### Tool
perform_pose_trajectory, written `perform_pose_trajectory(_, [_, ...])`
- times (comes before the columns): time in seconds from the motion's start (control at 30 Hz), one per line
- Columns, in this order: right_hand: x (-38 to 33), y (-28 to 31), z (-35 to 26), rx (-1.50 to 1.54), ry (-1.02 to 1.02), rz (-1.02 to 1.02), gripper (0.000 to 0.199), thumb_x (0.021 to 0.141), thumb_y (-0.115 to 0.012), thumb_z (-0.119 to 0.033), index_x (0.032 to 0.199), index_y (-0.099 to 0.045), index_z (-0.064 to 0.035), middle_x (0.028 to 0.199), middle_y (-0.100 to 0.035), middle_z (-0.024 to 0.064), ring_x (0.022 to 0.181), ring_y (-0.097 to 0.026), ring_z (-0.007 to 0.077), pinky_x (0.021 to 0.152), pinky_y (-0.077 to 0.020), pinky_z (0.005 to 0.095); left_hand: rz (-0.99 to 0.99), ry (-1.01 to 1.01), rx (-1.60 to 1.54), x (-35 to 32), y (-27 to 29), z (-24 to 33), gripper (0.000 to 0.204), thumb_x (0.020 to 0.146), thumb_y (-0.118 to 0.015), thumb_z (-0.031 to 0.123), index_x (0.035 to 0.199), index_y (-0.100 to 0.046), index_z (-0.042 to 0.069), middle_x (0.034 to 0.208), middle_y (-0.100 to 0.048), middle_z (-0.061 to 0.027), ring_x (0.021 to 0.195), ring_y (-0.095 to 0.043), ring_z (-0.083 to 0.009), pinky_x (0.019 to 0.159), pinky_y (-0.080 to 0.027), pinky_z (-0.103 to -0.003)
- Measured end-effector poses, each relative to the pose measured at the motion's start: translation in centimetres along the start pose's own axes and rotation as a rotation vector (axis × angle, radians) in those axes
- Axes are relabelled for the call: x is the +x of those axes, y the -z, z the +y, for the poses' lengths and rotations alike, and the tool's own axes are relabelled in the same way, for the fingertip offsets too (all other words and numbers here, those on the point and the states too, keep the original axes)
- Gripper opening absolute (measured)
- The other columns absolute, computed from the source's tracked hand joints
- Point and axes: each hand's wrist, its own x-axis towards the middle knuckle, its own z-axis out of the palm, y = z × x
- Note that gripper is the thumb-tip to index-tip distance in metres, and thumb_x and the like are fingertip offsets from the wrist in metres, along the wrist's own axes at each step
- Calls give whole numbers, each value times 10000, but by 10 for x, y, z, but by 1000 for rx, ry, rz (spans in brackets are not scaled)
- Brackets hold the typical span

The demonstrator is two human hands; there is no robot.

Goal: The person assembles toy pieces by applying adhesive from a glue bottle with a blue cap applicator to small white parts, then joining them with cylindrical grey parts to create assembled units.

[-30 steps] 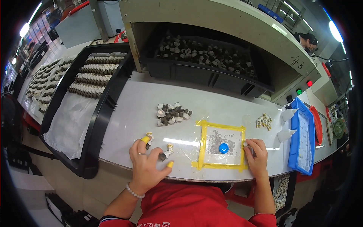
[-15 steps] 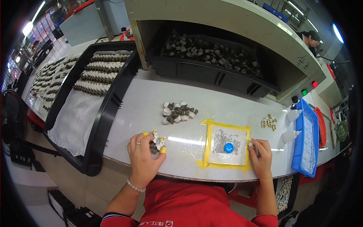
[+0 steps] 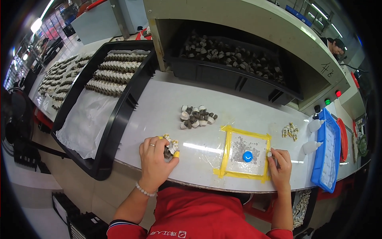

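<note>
From where I stand, everything sits around the yellow-taped square (image 3: 225, 153). Well left of it, a long black tray (image 3: 125, 115) holds rows of small white-and-dark pieces on pale sheeting. Beyond the square, under the shelf, a black bin (image 3: 223, 77) is heaped with loose ones. To its right, a blue tray (image 3: 320, 163) has pale contents I can't make out.

The gathered pieces (image 3: 172, 147) are white, touched with gold on top and dark below. They stand close together left of the square, between thumb and fingers of the left hand (image 3: 156, 163), which is half curled around them. At the square's right edge, the right hand (image 3: 281, 169), nearly closed, pinches a small pale-tipped piece (image 3: 269, 154), mostly hidden by the fingers.
</note>
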Motion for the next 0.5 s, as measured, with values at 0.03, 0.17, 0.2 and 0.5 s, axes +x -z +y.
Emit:
perform_pose_trajectory(0.03, [0,0,0,3,1,-4,285,734,-648,35,1018,-635,20,884,-599,128,808,-549,275,694,-465,340,2,13,-24,0,0,-1,435,594,-757,130,957,-533,49,969,-561,-89,947,-497,-295,849,-362,-417])
perform_pose_trajectory(0.17, [0,0,0,2,-8,-8,281,735,-649,34,1015,-634,22,884,-594,128,815,-547,272,692,-465,338,-26,40,-53,1,3,1,464,575,-771,164,963,-545,50,1003,-542,-98,974,-476,-298,865,-356,-419])
perform_pose_trajectory(0.2, [0,0,0,2,-10,-5,279,736,-649,33,1014,-633,22,887,-593,128,817,-547,271,693,-465,337,-28,43,-51,2,4,1,464,575,-771,164,963,-545,50,1003,-542,-98,974,-476,-298,865,-356,-419])
perform_pose_trajectory(0.5, [-2,-1,1,16,-33,-11,281,746,-644,31,1027,-631,16,901,-587,130,819,-550,264,688,-466,326,-63,25,-38,-1,11,-6,511,580,-773,188,1016,-545,46,1037,-533,-107,999,-470,-296,879,-355,-420])
